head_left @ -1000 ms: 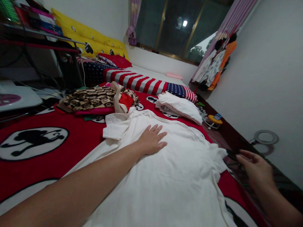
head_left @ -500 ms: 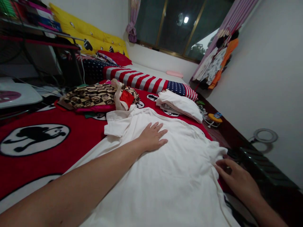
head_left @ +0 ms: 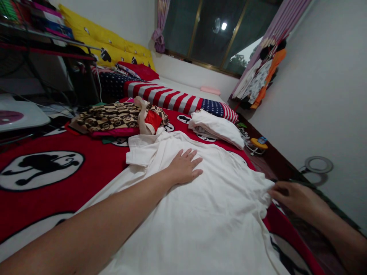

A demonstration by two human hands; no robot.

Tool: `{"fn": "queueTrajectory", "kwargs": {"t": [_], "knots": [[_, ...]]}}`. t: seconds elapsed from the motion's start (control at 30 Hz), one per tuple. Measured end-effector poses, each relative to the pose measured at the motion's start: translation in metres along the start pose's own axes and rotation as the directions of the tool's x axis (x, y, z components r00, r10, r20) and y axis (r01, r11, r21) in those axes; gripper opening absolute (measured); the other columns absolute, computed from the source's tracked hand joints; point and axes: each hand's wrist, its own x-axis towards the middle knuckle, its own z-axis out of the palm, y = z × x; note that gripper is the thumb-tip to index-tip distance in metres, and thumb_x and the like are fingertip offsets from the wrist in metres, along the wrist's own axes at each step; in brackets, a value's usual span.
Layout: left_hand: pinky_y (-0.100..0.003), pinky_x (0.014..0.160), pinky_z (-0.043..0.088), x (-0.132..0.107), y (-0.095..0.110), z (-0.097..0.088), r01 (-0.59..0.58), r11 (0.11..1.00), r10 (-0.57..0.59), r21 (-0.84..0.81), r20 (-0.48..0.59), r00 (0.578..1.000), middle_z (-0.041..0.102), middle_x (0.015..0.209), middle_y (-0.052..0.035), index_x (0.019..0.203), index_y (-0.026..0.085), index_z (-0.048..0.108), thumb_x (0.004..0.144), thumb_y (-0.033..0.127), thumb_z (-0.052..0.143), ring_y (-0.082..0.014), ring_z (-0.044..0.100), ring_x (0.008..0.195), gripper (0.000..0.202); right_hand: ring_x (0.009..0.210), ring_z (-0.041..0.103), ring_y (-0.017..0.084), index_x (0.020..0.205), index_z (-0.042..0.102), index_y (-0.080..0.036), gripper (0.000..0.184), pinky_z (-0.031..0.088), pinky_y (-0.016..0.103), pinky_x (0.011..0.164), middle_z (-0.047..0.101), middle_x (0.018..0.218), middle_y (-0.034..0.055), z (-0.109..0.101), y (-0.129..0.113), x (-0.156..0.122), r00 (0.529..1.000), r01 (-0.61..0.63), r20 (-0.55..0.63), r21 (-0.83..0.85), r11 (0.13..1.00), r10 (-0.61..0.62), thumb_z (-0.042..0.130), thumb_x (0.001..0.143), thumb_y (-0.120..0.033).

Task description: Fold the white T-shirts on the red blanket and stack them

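A white T-shirt (head_left: 200, 214) lies spread over a red blanket (head_left: 97, 156) printed with black figures in white ovals. My left hand (head_left: 185, 167) rests flat on the shirt's upper part, fingers spread and palm down. At the shirt's right edge, my right hand (head_left: 289, 194) pinches the sleeve between thumb and fingers. The cloth is bunched around that grip. The left sleeve (head_left: 140, 152) of the shirt lies flat, pointing toward a pile of clothes.
Folded patterned brown clothes (head_left: 114, 116) lie beyond the shirt on the left, and a folded white garment (head_left: 216, 128) beyond it on the right. Farther back is a bed with a flag-print cover (head_left: 169, 99). A ring light (head_left: 319, 164) stands by the right wall.
My right hand has moved up and outward to the right and now pinches the sleeve at its outer end. The left hand stays where it was.
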Motion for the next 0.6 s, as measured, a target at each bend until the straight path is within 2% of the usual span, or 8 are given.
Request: {"fn": "queueTrajectory", "kwargs": {"t": [0.1, 0.2, 0.3, 0.4, 0.43, 0.47, 0.53, 0.6], "knots": [[-0.055, 0.115, 0.013, 0.0, 0.0, 0.0, -0.004, 1.0, 0.004, -0.006, 0.0, 1.0, 0.022, 0.157, -0.0124, 0.145, 0.025, 0.039, 0.094, 0.056, 0.032, -0.031, 0.017, 0.145, 0.061, 0.058, 0.061, 0.023, 0.069, 0.071, -0.025, 0.022, 0.041, 0.033, 0.053, 0.068, 0.065, 0.0061, 0.006, -0.041, 0.041, 0.999, 0.01, 0.044, -0.015, 1.0, -0.01, 0.059, 0.07, -0.043], [-0.054, 0.115, 0.014, -0.001, -0.001, 0.0, -0.006, 1.0, 0.006, -0.009, -0.008, 1.0, 0.023, 0.157, -0.0122, 0.145, 0.025, 0.039, 0.094, 0.056, 0.031, -0.0308, 0.018, 0.145, 0.06, 0.071, 0.064, 0.022, 0.081, 0.07, -0.02, 0.025, 0.045, 0.03, 0.062, 0.071, 0.08, 0.0063, 0.032, -0.077, 0.079, 0.995, 0.077, 0.058, 0.108, 0.991, -0.084, 0.062, 0.072, -0.042], [-0.054, 0.115, 0.014, -0.002, -0.001, 0.0, -0.009, 1.0, 0.008, -0.012, -0.017, 1.0, 0.024, 0.157, -0.0115, 0.145, 0.026, 0.039, 0.094, 0.057, 0.031, -0.0303, 0.018, 0.145, 0.06, 0.078, 0.065, 0.023, 0.095, 0.068, -0.015, 0.037, 0.046, 0.029, 0.064, 0.071, 0.092, 0.0103, 0.064, -0.093, 0.105, 0.996, 0.074, 0.039, 0.086, 0.994, -0.078, 0.065, 0.072, -0.043], [-0.055, 0.115, 0.014, -0.002, -0.001, 0.001, -0.011, 1.0, 0.01, -0.019, -0.029, 1.0, 0.024, 0.157, -0.0119, 0.144, 0.026, 0.04, 0.094, 0.057, 0.032, -0.0306, 0.018, 0.145, 0.06, 0.072, 0.064, 0.023, 0.088, 0.071, -0.015, 0.029, 0.043, 0.029, 0.059, 0.07, 0.079, 0.0087, 0.083, -0.097, 0.118, 0.986, 0.045, 0.162, -0.018, 0.999, -0.041, 0.06, 0.077, -0.039], [-0.055, 0.115, 0.014, -0.002, -0.001, 0.001, -0.011, 1.0, 0.011, -0.022, -0.032, 0.999, 0.024, 0.157, -0.0122, 0.144, 0.026, 0.04, 0.093, 0.057, 0.032, -0.0308, 0.018, 0.145, 0.06, 0.073, 0.065, 0.024, 0.085, 0.072, -0.016, 0.025, 0.043, 0.03, 0.06, 0.07, 0.079, 0.0087, 0.087, -0.099, 0.12, 0.987, 0.03, 0.161, -0.066, 0.997, -0.019, 0.059, 0.077, -0.035], [-0.055, 0.115, 0.014, -0.002, -0.001, 0.001, -0.012, 1.0, 0.011, -0.025, -0.034, 0.999, 0.024, 0.157, -0.0125, 0.144, 0.026, 0.04, 0.093, 0.057, 0.033, -0.0309, 0.018, 0.145, 0.06, 0.077, 0.065, 0.026, 0.085, 0.073, -0.017, 0.022, 0.043, 0.031, 0.062, 0.07, 0.083, 0.0095, 0.089, -0.102, 0.121, 0.993, 0.015, 0.117, -0.112, 0.994, -0.002, 0.059, 0.076, -0.03], [-0.056, 0.115, 0.015, -0.002, -0.001, 0.001, -0.01, 0.999, 0.009, -0.032, -0.035, 0.999, 0.025, 0.156, -0.0126, 0.144, 0.026, 0.04, 0.093, 0.057, 0.033, -0.0312, 0.017, 0.145, 0.06, 0.09, 0.064, 0.03, 0.093, 0.073, -0.018, 0.025, 0.046, 0.035, 0.069, 0.069, 0.099, 0.0126, 0.094, -0.113, 0.118, 0.999, -0.003, -0.053, -0.154, 0.988, -0.006, 0.058, 0.073, -0.023], [-0.056, 0.115, 0.015, -0.001, 0.0, 0.001, -0.009, 0.999, 0.007, -0.035, -0.039, 0.999, 0.025, 0.156, -0.0124, 0.144, 0.026, 0.04, 0.093, 0.057, 0.033, -0.0314, 0.017, 0.145, 0.06, 0.098, 0.062, 0.03, 0.101, 0.07, -0.017, 0.031, 0.048, 0.039, 0.078, 0.066, 0.109, 0.0142, 0.103, -0.13, 0.11, 0.979, 0.084, -0.179, -0.062, 0.995, -0.094, 0.056, 0.074, -0.022]]}}
